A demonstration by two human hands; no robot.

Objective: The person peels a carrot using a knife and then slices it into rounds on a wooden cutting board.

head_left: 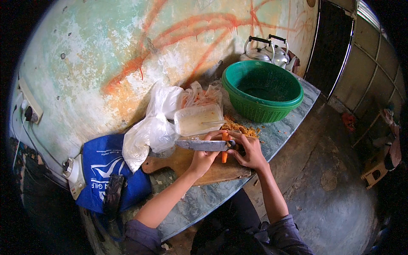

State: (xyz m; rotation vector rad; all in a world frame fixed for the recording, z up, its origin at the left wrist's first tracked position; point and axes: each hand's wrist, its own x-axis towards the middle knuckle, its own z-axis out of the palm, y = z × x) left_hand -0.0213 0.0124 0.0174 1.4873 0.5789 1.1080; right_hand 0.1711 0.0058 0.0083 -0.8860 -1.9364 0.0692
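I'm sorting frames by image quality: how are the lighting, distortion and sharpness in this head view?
Head view: soft daylight, no harsh glare; strong fisheye bending with black corners; the left hand, knife, right hand and carrot are fairly sharp; the green basket throws a soft shadow on the wall; the edges fall dark.

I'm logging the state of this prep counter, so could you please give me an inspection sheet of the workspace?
Surface: marbled counter along a stained wall; wooden cutting board on it.
Job's things: carrot upright over the board; large knife across it; orange peelings behind.
Clutter: green basket, lidless plastic tub, white plastic bags, blue bag, two kettles.
Grippers: left hand grips the knife; right hand holds the carrot.
Cables: plug in wall socket, cord hanging down.
Surroundings: bare floor, dark doorway.
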